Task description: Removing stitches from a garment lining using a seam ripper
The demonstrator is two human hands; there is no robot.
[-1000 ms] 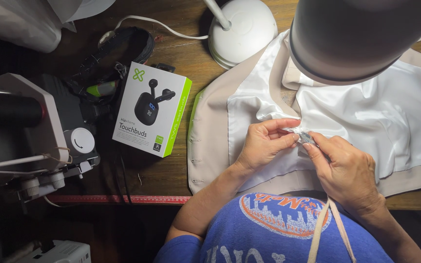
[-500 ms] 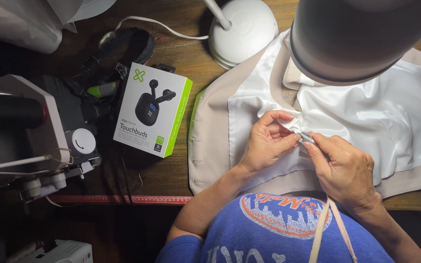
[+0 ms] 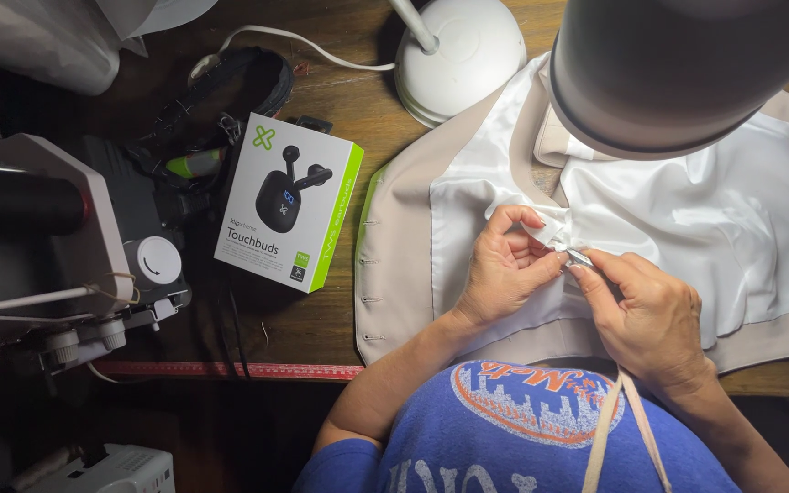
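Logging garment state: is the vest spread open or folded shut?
Spread open: the vest lies flat, white lining up; both hands pinch the lining.

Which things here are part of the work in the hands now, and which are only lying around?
In use:
- left hand pinching a fold of white lining
- right hand holding a small metal tool
- beige garment

Lying about:
- earbuds box
- lamp base
- red tape measure
- sewing machine
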